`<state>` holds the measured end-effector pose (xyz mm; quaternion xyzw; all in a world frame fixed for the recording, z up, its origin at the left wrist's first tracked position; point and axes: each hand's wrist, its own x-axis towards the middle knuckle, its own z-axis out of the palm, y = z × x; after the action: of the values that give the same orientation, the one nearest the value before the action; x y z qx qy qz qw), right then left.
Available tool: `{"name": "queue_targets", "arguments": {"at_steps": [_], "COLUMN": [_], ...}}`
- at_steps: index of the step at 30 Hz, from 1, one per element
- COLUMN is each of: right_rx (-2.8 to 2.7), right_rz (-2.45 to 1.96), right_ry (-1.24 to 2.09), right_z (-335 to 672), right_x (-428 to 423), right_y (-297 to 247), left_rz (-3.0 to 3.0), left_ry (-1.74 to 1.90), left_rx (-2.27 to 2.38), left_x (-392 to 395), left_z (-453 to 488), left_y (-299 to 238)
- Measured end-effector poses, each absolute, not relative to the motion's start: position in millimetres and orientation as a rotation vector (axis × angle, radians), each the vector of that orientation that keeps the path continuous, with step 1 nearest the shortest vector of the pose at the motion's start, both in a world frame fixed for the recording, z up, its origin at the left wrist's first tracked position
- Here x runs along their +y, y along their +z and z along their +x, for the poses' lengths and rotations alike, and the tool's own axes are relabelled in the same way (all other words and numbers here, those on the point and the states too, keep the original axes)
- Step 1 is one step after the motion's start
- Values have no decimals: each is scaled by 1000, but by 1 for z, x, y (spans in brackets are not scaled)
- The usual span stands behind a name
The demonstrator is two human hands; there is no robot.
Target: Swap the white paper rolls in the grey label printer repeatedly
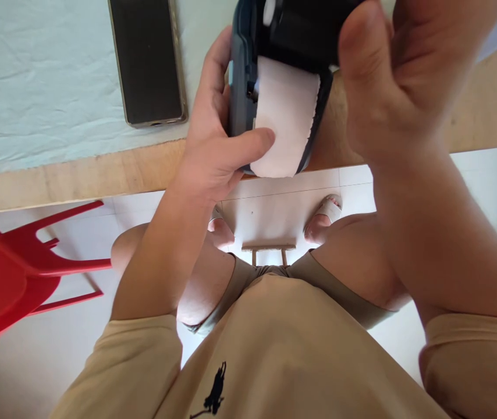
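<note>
My left hand [216, 137] grips a dark handheld device [242, 81] from its left side, over the table's near edge. A strip of white paper [284, 116] with a serrated end hangs from the device, and my left thumb presses on that strip. My right hand [388, 70] is raised close to the camera at the device's right side. Its thumb rests on the black top part [301, 32], while its other fingers are out of frame.
A black smartphone [147, 61] lies face up on a pale cloth [34, 81] covering the wooden table [78, 174]. A red plastic chair [8, 273] stands at the left on the white tiled floor. My knees and sandalled feet show below.
</note>
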<state>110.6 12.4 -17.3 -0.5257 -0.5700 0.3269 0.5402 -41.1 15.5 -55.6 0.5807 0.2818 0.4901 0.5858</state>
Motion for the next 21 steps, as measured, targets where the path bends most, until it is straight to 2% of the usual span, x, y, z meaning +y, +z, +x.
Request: {"name": "queue_targets", "arguments": {"at_steps": [4, 10, 17, 21], "right_rx": [-1858, -1984, -1941, -1844], "right_rz": [-1284, -1216, -1088, -1064], "right_ry": [417, 352, 599, 884], "right_z": [117, 121, 121, 114], "right_x": [12, 11, 13, 11], "right_y": [-24, -26, -27, -27], "left_rz": [1130, 1111, 1018, 941], "left_ry": [1155, 1111, 1159, 1245], "left_rx": [645, 568, 479, 564], "left_x": [10, 11, 11, 3], "left_z": [-39, -40, -37, -31], "left_y": [-52, -55, -52, -43]}}
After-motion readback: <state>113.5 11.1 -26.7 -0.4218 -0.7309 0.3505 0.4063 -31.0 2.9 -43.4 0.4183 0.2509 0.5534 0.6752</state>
